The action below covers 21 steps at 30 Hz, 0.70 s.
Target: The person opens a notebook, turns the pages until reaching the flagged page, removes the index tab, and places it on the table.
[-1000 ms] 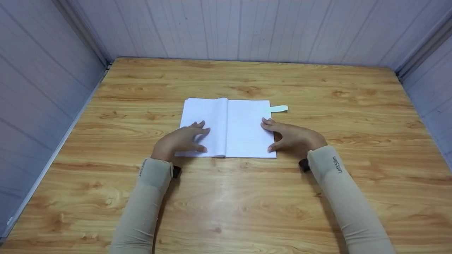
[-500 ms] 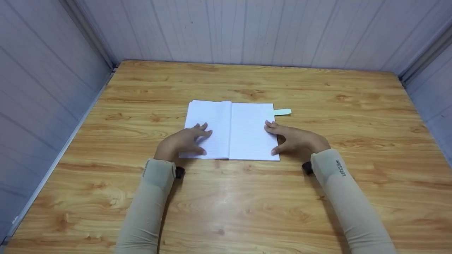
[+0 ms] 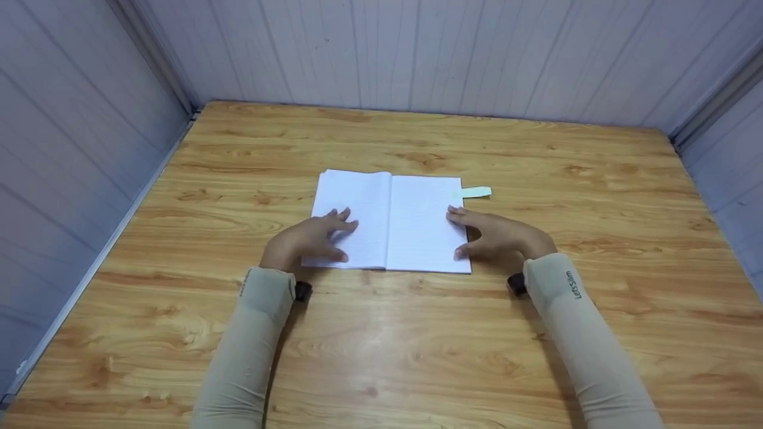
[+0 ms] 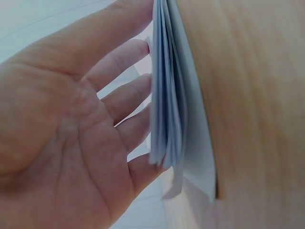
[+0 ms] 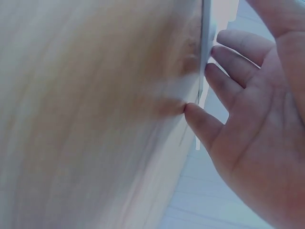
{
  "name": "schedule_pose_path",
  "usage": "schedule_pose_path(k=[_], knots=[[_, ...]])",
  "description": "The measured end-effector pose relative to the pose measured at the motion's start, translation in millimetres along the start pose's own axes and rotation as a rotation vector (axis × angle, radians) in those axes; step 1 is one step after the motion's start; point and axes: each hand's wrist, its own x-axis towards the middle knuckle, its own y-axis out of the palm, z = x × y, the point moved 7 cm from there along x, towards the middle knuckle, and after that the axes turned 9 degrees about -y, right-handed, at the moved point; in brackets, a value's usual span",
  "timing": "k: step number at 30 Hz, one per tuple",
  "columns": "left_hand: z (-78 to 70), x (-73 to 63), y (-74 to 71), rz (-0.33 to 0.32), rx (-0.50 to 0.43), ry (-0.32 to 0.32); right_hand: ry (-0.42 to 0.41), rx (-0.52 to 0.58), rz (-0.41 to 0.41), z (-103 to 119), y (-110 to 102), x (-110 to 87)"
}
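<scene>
An open notebook (image 3: 420, 223) with faintly lined white pages lies flat on the wooden table. A pale green paper strip (image 3: 477, 192) sticks out from its right edge near the top. My left hand (image 3: 310, 238) rests spread on the left page, thumb and fingertips on the paper. The stack of page edges (image 4: 167, 105) shows beside those fingers in the left wrist view. On the right page's outer edge rests my right hand (image 3: 498, 233), fingers apart; in the right wrist view the little finger (image 5: 202, 124) touches the table beside the notebook.
The wood-grain table (image 3: 381, 357) extends on every side of the notebook. Pale panelled walls (image 3: 381, 53) close it in at the back, left and right. Both forearms wear beige sleeves (image 3: 238, 339), with a dark wrist camera (image 3: 303, 291) under the left cuff.
The whole head view has shifted slightly, so notebook and hands appear a little lower and to the right. Both hands keep their places on the pages.
</scene>
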Motion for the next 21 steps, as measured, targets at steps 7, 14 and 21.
schedule_pose_path(k=[7, 14, 21], knots=[[-0.7, 1.5, 0.1, -0.008, 0.012, 0.02, -0.002, 0.014, -0.07, 0.7, -16.1, 2.7], [-1.5, 2.3, 0.6, -0.014, 0.027, 0.034, -0.03, 0.059, -0.217, -2.7, -36.0, 0.0], [0.0, 1.6, 0.1, -0.011, 0.024, 0.028, -0.035, 0.139, -0.402, -5.9, -53.0, 2.5]])
